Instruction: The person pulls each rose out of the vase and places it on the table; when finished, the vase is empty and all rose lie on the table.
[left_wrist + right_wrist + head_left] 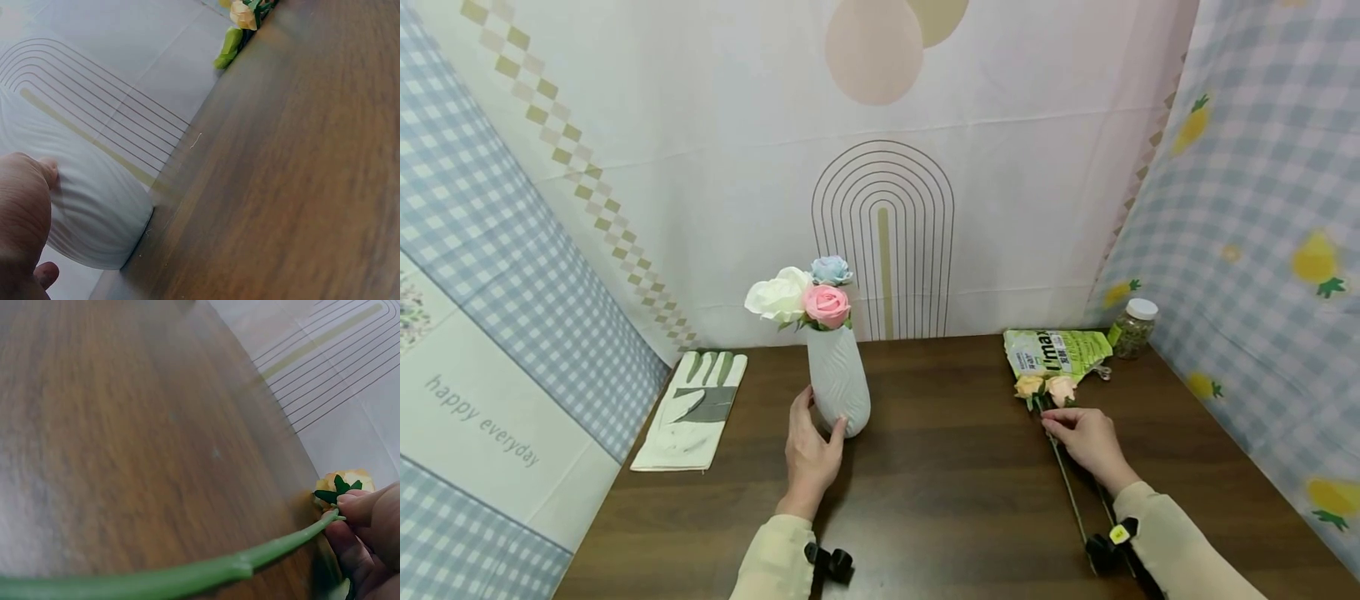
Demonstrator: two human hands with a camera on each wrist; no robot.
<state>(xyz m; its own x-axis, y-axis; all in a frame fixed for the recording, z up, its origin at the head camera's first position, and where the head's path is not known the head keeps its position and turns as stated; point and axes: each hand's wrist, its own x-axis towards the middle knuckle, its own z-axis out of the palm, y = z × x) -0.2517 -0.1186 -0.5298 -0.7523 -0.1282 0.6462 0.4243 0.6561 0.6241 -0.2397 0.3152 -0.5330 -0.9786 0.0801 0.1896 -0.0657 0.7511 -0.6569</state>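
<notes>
My left hand (811, 454) grips the lower part of a white ribbed vase (835, 375), thumb in front and fingers round its left side. A white flower (778, 296), a pink rose (827, 306) and a light blue flower (831, 270) stand in the vase, which tilts slightly. Over on the right, my right hand (1088, 442) pinches the green stem (250, 562) of a yellow rose (344, 484) between thumb and forefinger, just below the bloom. A pale peach rose (1062, 390) lies right beside it, its stem partly hidden under my hand and forearm.
A green and white packet (1060, 352) lies behind the roses, with a white-lidded clear jar (1132, 329) at the back right corner. White and green gloves (692, 417) lie at the left edge of the brown table (940, 467). Fabric hangings enclose the back and sides.
</notes>
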